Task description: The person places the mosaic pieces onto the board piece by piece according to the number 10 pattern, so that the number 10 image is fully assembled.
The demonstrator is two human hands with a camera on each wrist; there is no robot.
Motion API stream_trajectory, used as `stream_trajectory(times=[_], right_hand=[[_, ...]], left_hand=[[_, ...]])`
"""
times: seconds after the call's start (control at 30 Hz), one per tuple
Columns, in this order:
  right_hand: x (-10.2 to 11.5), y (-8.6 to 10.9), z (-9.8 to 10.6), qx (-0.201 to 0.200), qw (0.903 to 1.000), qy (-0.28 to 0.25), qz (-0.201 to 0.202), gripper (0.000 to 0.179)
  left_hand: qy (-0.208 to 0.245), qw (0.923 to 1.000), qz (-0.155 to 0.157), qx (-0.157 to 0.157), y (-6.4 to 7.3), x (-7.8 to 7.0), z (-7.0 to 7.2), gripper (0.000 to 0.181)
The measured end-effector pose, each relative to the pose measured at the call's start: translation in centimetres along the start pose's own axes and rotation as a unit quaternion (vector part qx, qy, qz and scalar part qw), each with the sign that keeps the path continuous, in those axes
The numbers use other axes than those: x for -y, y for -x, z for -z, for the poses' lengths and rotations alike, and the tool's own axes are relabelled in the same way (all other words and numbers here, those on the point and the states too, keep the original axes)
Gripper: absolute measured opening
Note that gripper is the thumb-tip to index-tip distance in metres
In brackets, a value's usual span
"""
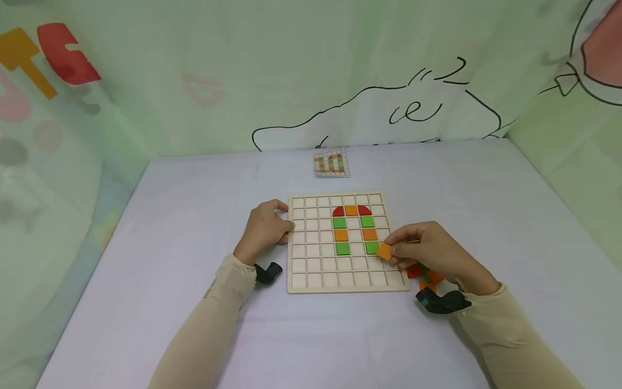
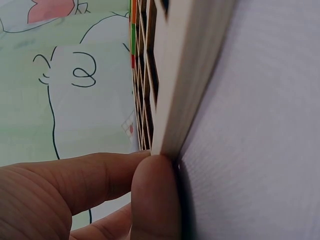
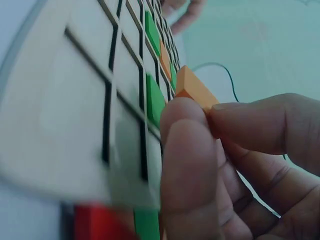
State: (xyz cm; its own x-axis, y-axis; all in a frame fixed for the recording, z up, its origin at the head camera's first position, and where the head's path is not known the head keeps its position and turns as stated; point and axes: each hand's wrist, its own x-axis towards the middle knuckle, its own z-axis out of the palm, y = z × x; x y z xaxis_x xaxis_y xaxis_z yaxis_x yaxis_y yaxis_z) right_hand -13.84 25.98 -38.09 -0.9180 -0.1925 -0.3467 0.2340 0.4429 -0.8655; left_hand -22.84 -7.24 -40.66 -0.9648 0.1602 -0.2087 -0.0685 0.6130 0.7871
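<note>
We find the right hand [image 1: 430, 249] pinching an orange tile [image 1: 384, 250]; we advise levelling it while the left hand [image 1: 264, 226] grips the board [image 1: 315, 280].

Head: wide, farthest off, from above table's [image 1: 194, 324] near side, facing forward and down; board [image 1: 303, 250], left hand [image 1: 264, 224], right hand [image 1: 427, 248], backdrop [image 1: 291, 59] all in

Left wrist: very near, low at board's left edge, rolled sideways, facing backdrop; shares that edge and card [image 1: 332, 163] with head

Right wrist: close, rolled too, looking across board from its right; shares tile [image 1: 384, 250] with head, left hand's fingers at far end
</note>
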Motion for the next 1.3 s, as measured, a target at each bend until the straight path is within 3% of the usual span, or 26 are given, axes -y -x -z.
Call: stream_trajectory(times=[0.33, 1.3], right_hand=[[1.6, -1.2, -2.8, 0.027, 0.9992, 0.027, 0.007, 0.018], [1.4, -1.4, -4.3, 0.018, 0.9971, 0.071, 0.019, 0.013]], left_hand=[[0.004, 1.0, -0.002, 0.001, 0.1, 0.0, 0.0, 0.04], [0.009, 0.9999, 0.005, 0.0, 0.0, -0.1, 0.0, 0.04]])
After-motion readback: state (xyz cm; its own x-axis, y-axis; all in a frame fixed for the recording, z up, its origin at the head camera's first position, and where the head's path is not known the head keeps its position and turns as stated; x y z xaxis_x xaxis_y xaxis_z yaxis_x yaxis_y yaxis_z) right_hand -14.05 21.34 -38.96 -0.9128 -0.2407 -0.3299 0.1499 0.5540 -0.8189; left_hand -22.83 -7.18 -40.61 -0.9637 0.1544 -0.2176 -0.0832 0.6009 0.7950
